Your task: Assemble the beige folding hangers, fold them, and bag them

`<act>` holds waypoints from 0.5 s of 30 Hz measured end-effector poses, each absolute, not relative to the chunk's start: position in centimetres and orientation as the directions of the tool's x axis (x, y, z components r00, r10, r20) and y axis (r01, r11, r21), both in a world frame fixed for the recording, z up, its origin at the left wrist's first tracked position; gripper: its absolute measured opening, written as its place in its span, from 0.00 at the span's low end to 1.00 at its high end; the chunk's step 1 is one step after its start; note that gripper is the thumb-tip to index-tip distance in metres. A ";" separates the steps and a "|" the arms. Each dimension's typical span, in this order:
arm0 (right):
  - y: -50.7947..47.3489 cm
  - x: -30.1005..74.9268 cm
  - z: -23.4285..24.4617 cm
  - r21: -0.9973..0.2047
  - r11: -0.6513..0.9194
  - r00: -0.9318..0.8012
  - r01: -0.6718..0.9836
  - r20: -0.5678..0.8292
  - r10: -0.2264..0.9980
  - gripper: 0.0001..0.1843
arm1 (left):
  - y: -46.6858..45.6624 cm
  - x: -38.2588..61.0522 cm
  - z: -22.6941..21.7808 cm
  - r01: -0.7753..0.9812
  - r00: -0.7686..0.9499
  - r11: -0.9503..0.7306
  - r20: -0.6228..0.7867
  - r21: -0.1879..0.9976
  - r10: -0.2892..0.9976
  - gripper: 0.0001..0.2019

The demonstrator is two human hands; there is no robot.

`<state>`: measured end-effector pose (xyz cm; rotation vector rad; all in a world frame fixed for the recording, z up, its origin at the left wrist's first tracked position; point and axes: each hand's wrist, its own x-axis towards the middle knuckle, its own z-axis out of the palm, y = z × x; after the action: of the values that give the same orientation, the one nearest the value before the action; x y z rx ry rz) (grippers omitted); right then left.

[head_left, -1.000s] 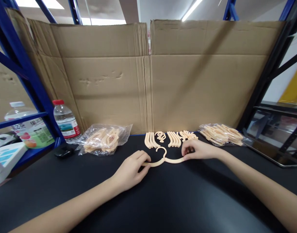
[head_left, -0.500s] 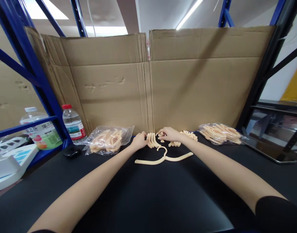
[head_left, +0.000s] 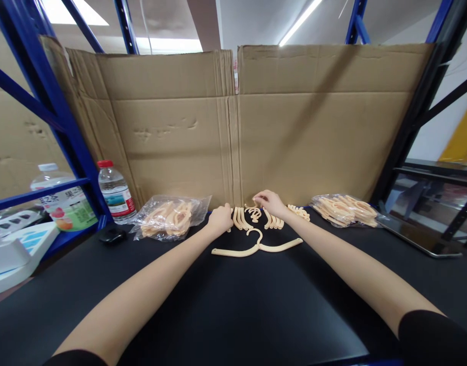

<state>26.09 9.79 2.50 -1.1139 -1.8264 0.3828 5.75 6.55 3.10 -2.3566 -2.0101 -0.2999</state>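
Note:
My left hand (head_left: 220,219) is curled at the left end of a row of curved beige hanger arms (head_left: 241,218). Its fingers close around one such arm, mostly hidden, with only small bits showing by the fingertips. Slightly raised over a small pile of beige hanger hooks (head_left: 254,213), my right hand (head_left: 272,203) has its fingertips pinched on what looks like a hook, largely covered by the fingers. A second row of hanger arms (head_left: 273,221) lies under that wrist. In front rests a beige hanger (head_left: 258,247) with its hook and two arms laid together.
Clear bags of beige hanger parts lie at left (head_left: 168,218) and right (head_left: 346,209). More small beige pieces (head_left: 299,212) sit beyond the right forearm. A bottle (head_left: 117,195), black mouse (head_left: 112,235) and dark tablet (head_left: 420,235) edge the black table; a cardboard wall (head_left: 313,127) stands behind.
My right hand has risen a little off the hook pile and shifted right, uncovering hooks and the right row of arms. My left hand has drawn slightly away from the left row.

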 end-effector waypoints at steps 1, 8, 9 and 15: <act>9.6 26.3 2.7 -0.696 0.533 -0.106 0.482 0.557 0.824 0.09 | 6.4 5.9 3.2 0.982 0.145 -0.162 0.161 0.097 0.976 0.15; 4.5 27.7 3.7 -0.865 0.485 0.094 0.127 0.498 0.862 0.18 | 4.8 5.7 4.3 0.960 0.200 -0.235 0.216 0.153 0.956 0.14; 3.4 27.8 3.7 -0.880 0.468 0.089 0.084 0.475 0.876 0.18 | 4.2 5.6 4.6 0.947 0.222 -0.268 0.238 0.178 0.946 0.13; -2.3 27.1 3.3 -0.927 0.356 0.007 -0.115 0.358 0.934 0.19 | -1.7 5.0 4.5 0.773 0.358 -0.477 0.334 0.417 0.872 0.17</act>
<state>27.14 -2.34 3.32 -0.8502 -1.2870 0.9985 5.04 -1.69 4.48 -2.7383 -1.6810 -0.8760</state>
